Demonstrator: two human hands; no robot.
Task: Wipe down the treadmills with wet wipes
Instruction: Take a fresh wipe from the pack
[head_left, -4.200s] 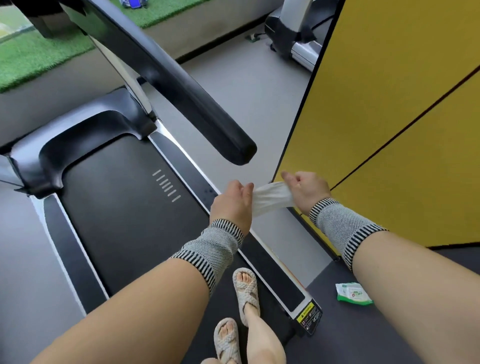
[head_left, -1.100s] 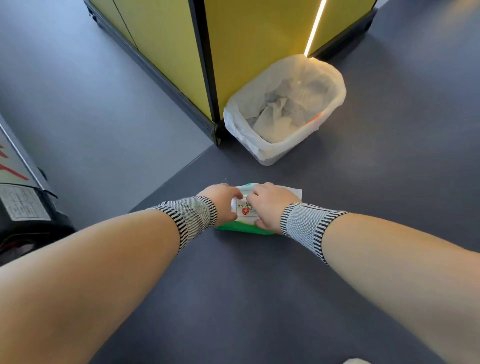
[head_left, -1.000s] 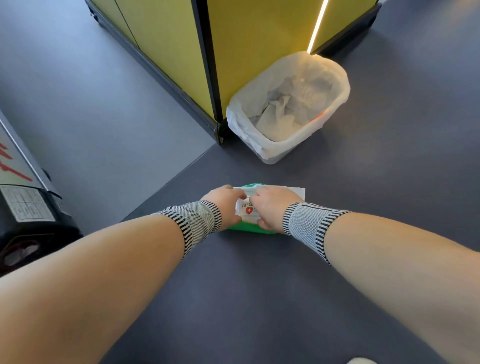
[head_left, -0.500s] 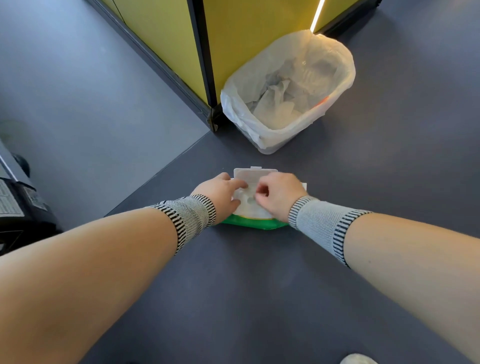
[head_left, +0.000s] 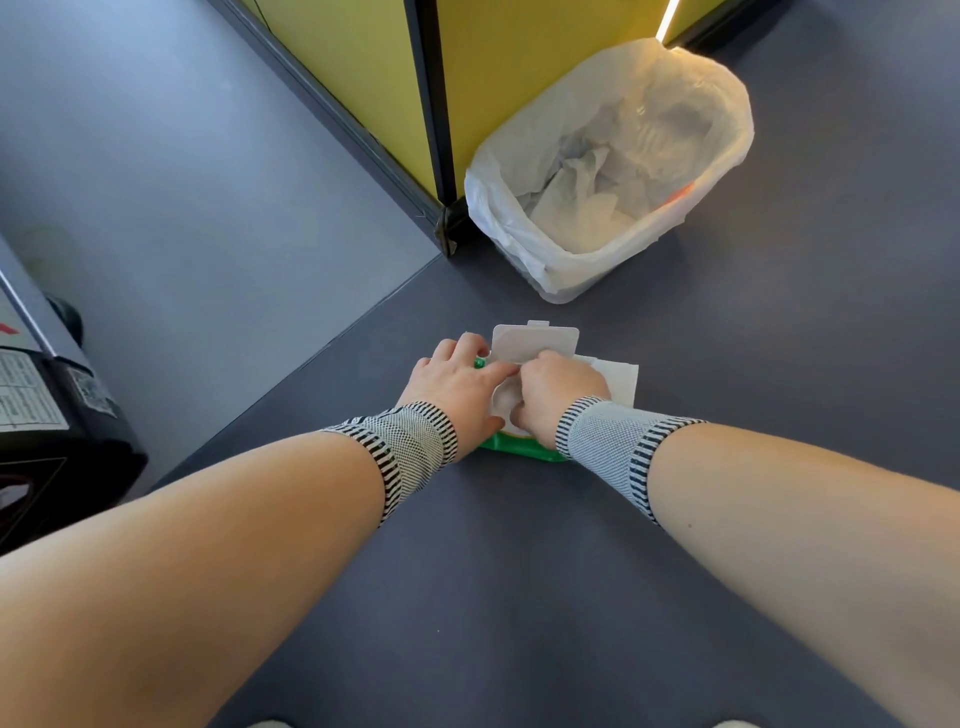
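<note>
Wet-wipe pack (head_left: 524, 451) lies flat on the dark floor (head_left: 519, 571), its white flip lid (head_left: 535, 340) standing open on the far side. On the pack, the left hand (head_left: 457, 387) rests with fingers spread, pressing it down; the right hand (head_left: 553, 395) curls over the opening, fingers seemingly pinching at a wipe, though the tips are hidden. Beyond the pack stands a lined bin (head_left: 613, 171) holding crumpled wipes, against a yellow partition (head_left: 498, 67); a treadmill's rear end (head_left: 47, 415) sits well to the pack's left. Likely risks: the wipe tearing or dragging several out, or the light pack lifting if the left hand eases
</note>
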